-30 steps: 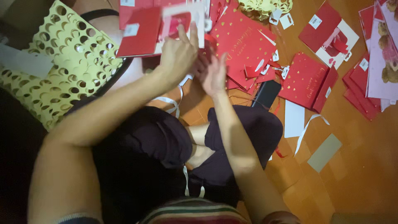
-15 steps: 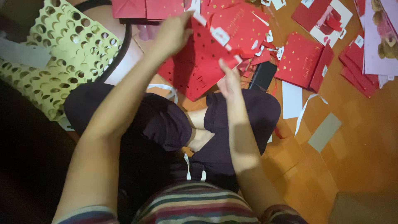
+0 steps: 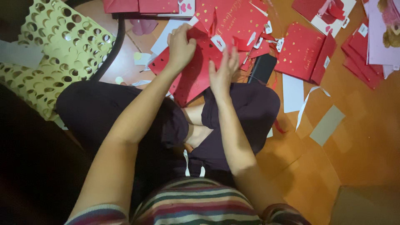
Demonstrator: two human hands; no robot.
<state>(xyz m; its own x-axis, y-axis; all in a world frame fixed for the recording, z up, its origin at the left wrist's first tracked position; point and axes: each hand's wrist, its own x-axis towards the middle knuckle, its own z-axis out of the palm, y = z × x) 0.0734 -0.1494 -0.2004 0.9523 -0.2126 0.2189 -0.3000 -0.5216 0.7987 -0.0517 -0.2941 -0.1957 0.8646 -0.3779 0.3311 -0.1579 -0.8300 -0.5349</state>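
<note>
I sit cross-legged on an orange wooden floor (image 3: 366, 137). My left hand (image 3: 181, 46) grips the upper edge of a red paper gift bag (image 3: 193, 79) that lies flat in front of my knees. My right hand (image 3: 224, 71) presses on the same bag near its white tag (image 3: 218, 42), fingers pointing up. More flat red gift bags (image 3: 302, 50) with gold hearts lie just beyond my hands.
A yellow perforated basket (image 3: 46, 54) stands at the left. A black rectangular object (image 3: 262, 68) lies by my right knee. White and grey card pieces (image 3: 329, 125) and a white ribbon (image 3: 306, 104) lie on the floor to the right. Pink bags (image 3: 385, 29) fill the far right corner.
The view has tilted down and closer. Both hands have pulled the red bag nearer to my knees, and my right hand now lies flat on it.
</note>
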